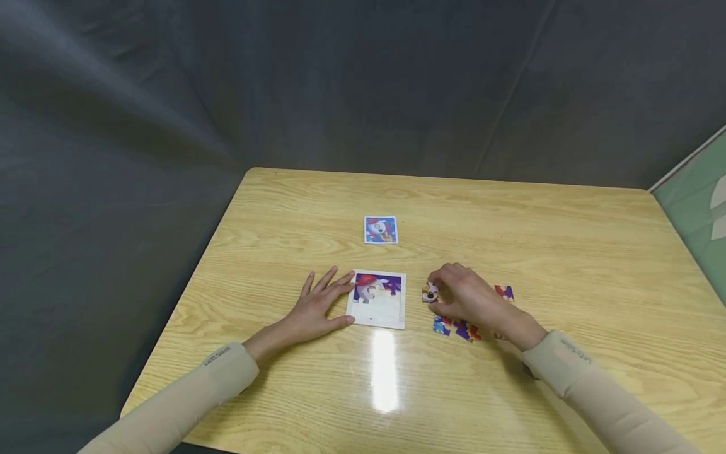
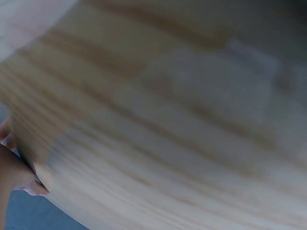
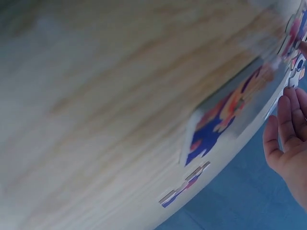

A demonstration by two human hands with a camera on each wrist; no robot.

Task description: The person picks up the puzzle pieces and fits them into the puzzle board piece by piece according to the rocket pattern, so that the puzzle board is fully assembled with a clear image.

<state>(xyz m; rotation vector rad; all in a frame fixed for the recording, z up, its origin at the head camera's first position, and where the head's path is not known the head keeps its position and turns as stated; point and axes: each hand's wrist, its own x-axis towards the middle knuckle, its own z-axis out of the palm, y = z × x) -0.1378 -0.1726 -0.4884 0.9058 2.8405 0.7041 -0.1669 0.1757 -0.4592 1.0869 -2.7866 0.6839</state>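
Observation:
A square white puzzle tray (image 1: 377, 315) lies on the table, with several joined pieces (image 1: 374, 285) along its top and upper left. My left hand (image 1: 317, 310) rests at the tray's left edge, fingers spread, with thumb and forefinger touching the frame. Part of that hand (image 2: 17, 170) shows at the left wrist view's edge. To the tray's right, my right hand (image 1: 462, 293) pinches a puzzle piece (image 1: 430, 292) with a round dark spot, between thumb and fingers. In the right wrist view the fingers of the right hand (image 3: 288, 139) reach that piece.
Loose puzzle pieces lie near my right hand: a blue one (image 1: 441, 325), a purple and red one (image 1: 467, 330) and another (image 1: 503, 292) farther right. A small picture card (image 1: 380, 230) lies beyond the tray. Dark cloth (image 1: 363, 88) hangs behind the wooden table (image 1: 283, 221).

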